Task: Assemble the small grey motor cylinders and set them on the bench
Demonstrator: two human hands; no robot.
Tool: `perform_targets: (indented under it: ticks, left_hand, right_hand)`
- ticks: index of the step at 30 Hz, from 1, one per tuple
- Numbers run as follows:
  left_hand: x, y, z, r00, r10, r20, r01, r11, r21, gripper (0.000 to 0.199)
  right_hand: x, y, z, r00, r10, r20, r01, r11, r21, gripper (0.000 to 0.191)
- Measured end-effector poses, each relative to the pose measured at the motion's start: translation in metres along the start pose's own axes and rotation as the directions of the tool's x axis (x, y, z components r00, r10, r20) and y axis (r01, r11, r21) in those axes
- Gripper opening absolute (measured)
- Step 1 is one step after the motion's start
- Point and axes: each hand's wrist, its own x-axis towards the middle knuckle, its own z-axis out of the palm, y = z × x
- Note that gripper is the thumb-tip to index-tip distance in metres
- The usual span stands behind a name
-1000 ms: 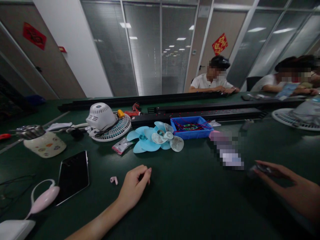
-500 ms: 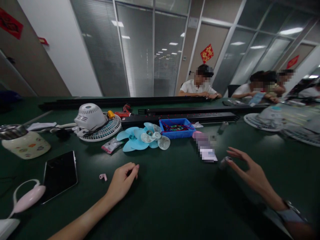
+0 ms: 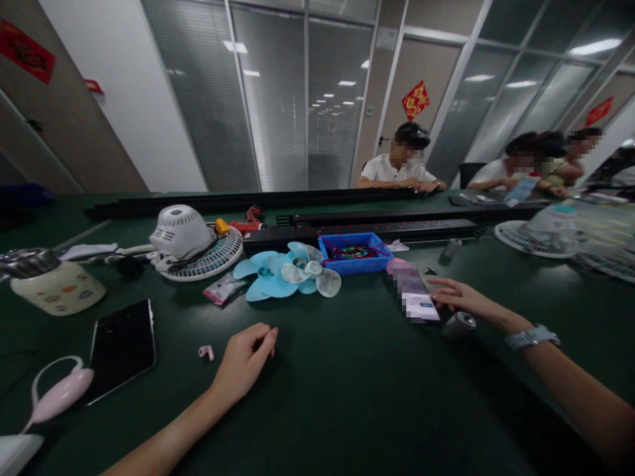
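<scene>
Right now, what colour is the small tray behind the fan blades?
Blue tray, seen in the head view.

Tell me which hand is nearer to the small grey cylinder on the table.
Right. The right hand reaches just past the grey cylinder, which lies beside its wrist. The left hand rests curled far off to the cylinder's left, near a pink earbud.

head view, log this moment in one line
left hand: loosely curled on table | right hand: touching blurred card | cylinder: beside right hand

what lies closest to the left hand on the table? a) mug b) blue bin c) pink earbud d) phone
c: the pink earbud lies just beside the left hand; the phone is farther off, and the blue bin and mug are well away.
</scene>
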Motion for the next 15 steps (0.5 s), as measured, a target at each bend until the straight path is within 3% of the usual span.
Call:
perform_targets:
  ticks: [11, 14, 15]
  left_hand:
    - [0.002, -0.001, 0.005, 1.0, 0.018, -0.016, -0.018, 1.0, 0.005, 0.044]
    - [0.003, 0.014, -0.018, 0.988, 0.093, -0.121, -0.096, 0.995, -0.016, 0.041]
    - [0.002, 0.022, -0.032, 0.966, 0.177, -0.189, -0.186, 0.982, -0.034, 0.033]
  right_hand:
    - [0.004, -0.001, 0.014, 1.0, -0.002, -0.016, 0.002, 1.0, -0.008, 0.088]
    - [-0.007, -0.012, 0.0, 0.993, -0.035, -0.115, 0.034, 0.999, -0.013, 0.075]
    - [-0.015, -0.019, -0.01, 0.983, -0.062, -0.173, 0.061, 0.998, -0.01, 0.07]
